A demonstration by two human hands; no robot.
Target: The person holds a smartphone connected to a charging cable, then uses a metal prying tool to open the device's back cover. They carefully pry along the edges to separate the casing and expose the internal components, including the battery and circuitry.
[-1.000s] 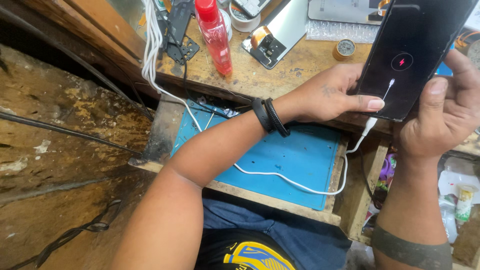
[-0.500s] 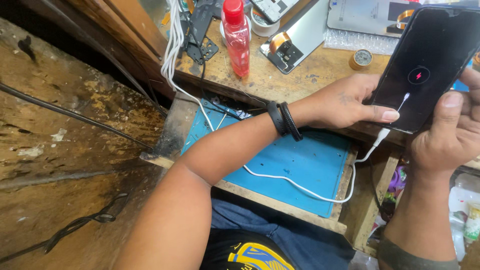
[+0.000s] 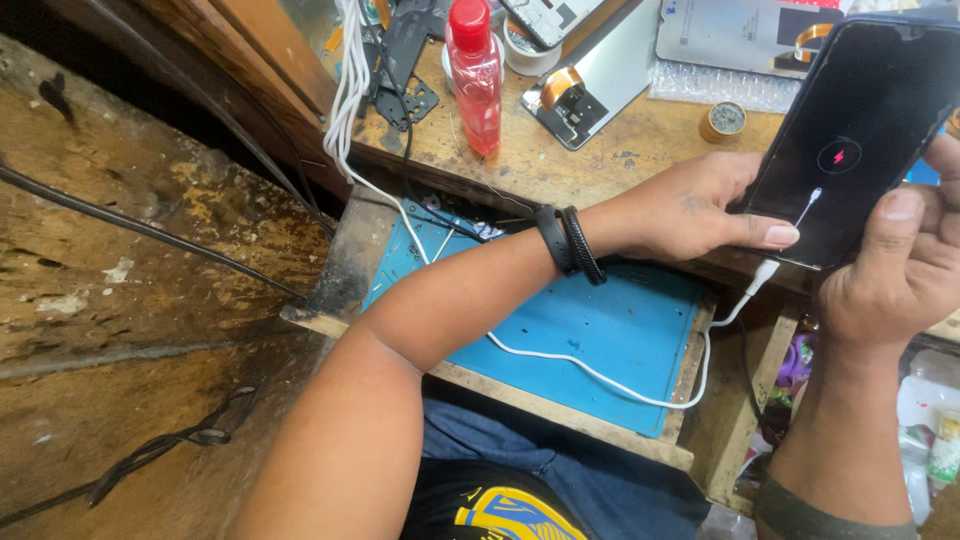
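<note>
Both hands clamped on the phone (image 3: 860, 140) above the table (image 3: 600, 150), left hand (image 3: 690, 205) at its lower edge, right hand (image 3: 900, 270) beside the plugged white cable (image 3: 600, 375); support the plug, avoid tugging.

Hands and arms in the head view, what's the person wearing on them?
The left hand has two black bands at its wrist and a small dark mark on its back; that forearm is bare. The right hand has an olive-green band further up its forearm.
</note>
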